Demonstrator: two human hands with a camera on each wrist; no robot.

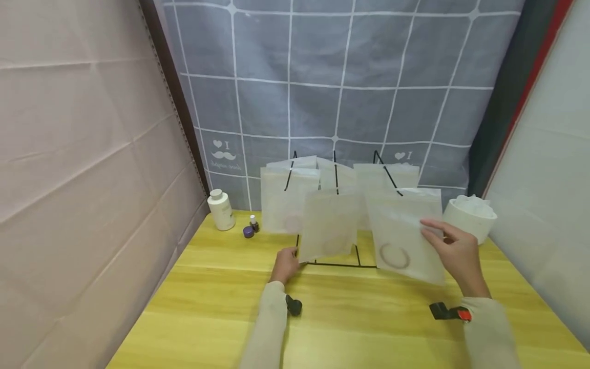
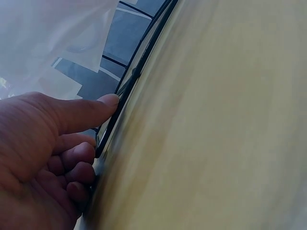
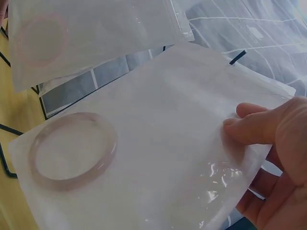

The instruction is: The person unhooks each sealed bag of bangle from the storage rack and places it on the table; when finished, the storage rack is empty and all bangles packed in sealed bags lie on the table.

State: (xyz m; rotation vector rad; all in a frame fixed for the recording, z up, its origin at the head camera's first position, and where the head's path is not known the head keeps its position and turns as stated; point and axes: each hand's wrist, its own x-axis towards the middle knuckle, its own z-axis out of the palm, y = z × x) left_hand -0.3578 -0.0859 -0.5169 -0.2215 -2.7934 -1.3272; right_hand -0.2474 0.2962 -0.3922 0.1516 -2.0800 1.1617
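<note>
A black wire rack (image 1: 341, 265) stands on the table with frosted, translucent bags hung on its hooks. My left hand (image 1: 285, 265) pinches the front left corner of its base; in the left wrist view the thumb lies on the black wire (image 2: 139, 67). With thumb and fingers my right hand (image 1: 458, 252) pinches the right edge of the front right bag (image 1: 405, 220). A ring-shaped bangle (image 3: 74, 184) shows through that bag's lower part. Its top still hangs from a hook (image 3: 237, 57). Beside it hangs the front middle bag (image 1: 329, 220).
At the back left stand a white bottle (image 1: 222, 211), a small dark bottle with a white cap (image 1: 254, 223) and a purple lid (image 1: 248, 232). A white round container (image 1: 472, 218) holding crumpled clear plastic is at the right. Grey checked cloth (image 1: 318, 66) covers the back.
</note>
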